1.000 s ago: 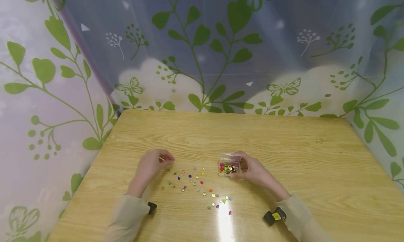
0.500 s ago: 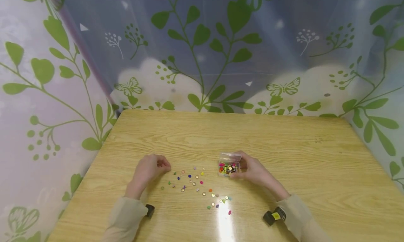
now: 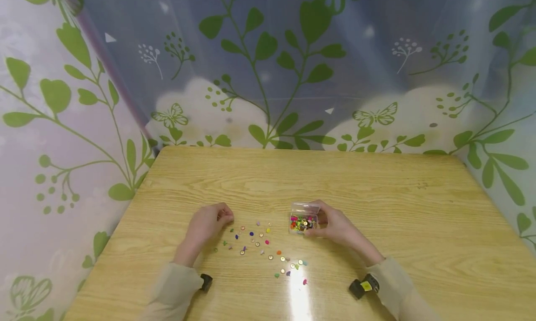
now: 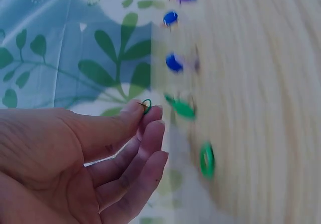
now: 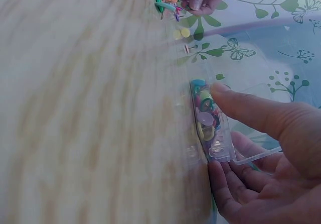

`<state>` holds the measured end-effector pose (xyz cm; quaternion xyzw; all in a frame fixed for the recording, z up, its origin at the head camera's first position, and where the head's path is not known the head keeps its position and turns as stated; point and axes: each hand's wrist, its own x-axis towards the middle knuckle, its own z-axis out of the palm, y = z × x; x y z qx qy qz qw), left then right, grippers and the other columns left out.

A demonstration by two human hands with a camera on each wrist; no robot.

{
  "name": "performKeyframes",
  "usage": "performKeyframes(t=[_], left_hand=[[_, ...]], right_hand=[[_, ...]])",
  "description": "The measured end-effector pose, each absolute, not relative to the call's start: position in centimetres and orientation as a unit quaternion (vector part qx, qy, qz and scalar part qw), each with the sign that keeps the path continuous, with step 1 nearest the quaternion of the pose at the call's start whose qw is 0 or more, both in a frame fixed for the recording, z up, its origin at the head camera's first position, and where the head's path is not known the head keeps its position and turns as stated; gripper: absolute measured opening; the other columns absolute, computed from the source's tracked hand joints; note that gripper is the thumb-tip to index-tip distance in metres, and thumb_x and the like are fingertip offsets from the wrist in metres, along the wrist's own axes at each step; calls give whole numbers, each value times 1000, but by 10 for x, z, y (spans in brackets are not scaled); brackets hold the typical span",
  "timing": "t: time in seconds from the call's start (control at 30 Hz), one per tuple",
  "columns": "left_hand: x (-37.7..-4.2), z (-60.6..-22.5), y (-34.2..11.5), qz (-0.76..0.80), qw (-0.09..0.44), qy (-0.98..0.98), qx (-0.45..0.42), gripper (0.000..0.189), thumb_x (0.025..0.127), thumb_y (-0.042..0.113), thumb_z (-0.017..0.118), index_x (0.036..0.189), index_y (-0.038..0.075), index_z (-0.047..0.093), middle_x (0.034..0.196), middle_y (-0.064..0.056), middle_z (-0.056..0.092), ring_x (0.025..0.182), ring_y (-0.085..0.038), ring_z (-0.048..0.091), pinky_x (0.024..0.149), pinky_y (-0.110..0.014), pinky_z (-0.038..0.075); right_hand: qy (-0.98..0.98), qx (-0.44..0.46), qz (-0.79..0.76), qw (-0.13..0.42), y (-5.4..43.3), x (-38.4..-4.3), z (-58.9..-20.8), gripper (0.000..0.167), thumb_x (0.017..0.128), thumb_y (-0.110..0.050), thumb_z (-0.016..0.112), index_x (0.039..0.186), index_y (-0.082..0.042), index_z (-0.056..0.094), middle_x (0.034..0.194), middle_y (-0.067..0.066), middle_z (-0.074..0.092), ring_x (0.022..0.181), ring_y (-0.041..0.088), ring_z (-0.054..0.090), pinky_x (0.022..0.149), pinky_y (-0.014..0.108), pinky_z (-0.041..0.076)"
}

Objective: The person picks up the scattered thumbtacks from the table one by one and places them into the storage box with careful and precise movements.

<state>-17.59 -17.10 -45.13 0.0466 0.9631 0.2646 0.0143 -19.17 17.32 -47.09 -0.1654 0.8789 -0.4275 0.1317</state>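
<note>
My left hand (image 3: pixel 207 222) hovers at the left edge of a scatter of colourful thumbtacks. Between its thumb and forefinger it pinches a small green thumbtack (image 4: pixel 147 105), the pin showing in the left wrist view. My right hand (image 3: pixel 338 224) grips a small clear plastic box (image 5: pixel 218 151) by its right side, thumb at the near edge and fingers behind. The box's hinged lid (image 3: pixel 305 208) stands raised at the back. Inside lies a heap of mixed thumbtacks (image 3: pixel 302 224). Close below the left hand lie more loose tacks, including a green one (image 4: pixel 206 159) in the left wrist view.
Several loose thumbtacks, such as an orange one (image 3: pixel 279 252) and a pink one (image 3: pixel 304 282), trail toward the front of the wooden table (image 3: pixel 377 186). A leaf-patterned curtain (image 3: pixel 268 79) hangs behind the table's back edge. Each wrist wears a black camera (image 3: pixel 357 289).
My left hand dipped slightly toward the front left, then moved right and back with a green thumbtack taken from the table. The right hand and the box have stayed in place.
</note>
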Motion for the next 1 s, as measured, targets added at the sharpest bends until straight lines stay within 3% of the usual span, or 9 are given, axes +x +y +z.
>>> performKeyframes(t=[0.6, 1.0], left_hand=[[-182, -436, -86, 291, 7, 941, 173, 7, 95, 19, 71, 89, 16, 71, 82, 1, 72, 58, -7, 50, 51, -21, 39], [-183, -433, -55, 290, 7, 934, 210, 6, 94, 21, 73, 93, 15, 73, 89, 0, 76, 72, -11, 68, 60, -21, 50]], right_hand=[[875, -169, -436, 128, 174, -192, -474, 67, 79, -19, 87, 136, -7, 54, 120, 16, 67, 103, 30, 67, 92, 49, 55], [872, -165, -443, 130, 175, -192, -475, 66, 78, -19, 87, 135, -9, 55, 119, 14, 67, 103, 29, 66, 87, 45, 57]])
